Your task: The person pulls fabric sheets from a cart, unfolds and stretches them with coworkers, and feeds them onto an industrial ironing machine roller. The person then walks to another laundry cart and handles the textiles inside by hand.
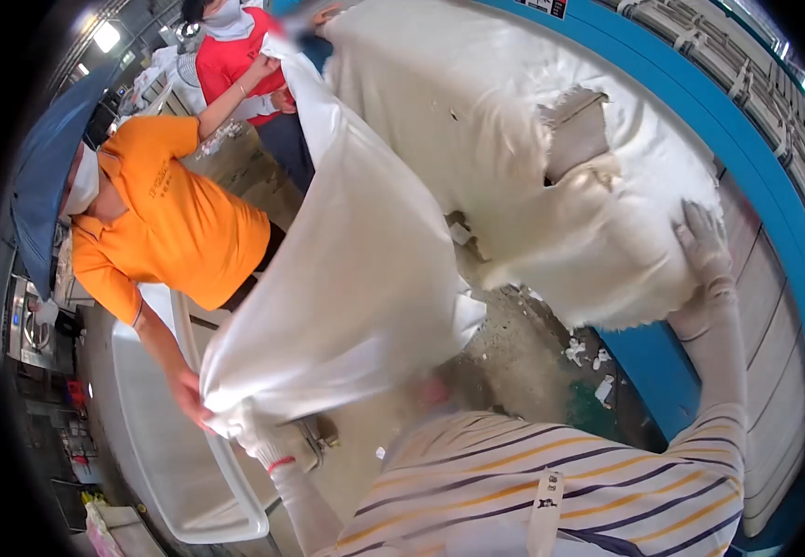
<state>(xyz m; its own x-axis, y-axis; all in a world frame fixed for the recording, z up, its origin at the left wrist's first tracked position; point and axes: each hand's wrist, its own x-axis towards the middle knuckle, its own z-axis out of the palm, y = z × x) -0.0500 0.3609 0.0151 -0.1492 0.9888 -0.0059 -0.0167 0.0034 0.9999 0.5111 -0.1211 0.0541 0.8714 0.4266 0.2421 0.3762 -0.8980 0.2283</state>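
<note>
A white hide (365,251) hangs stretched in the middle, its lower left corner at my gloved left hand (252,431), which looks closed on it; sheet folds partly cover the fingers. A co-worker's hand (191,395) grips the edge close by. On the right, another pale hide (514,148) with ragged edges and a large hole (577,137) lies over the slatted bed of a blue machine. My gloved right hand (704,243) rests on this hide's right edge, fingers stretched out flat, pressing its surface.
One person in an orange shirt (175,204) and another in a red shirt (235,60) stand left, near the hanging hide. A white tub (147,418) sits at lower left. The machine's blue frame (764,158) curves along the right. White scraps (604,388) litter the floor.
</note>
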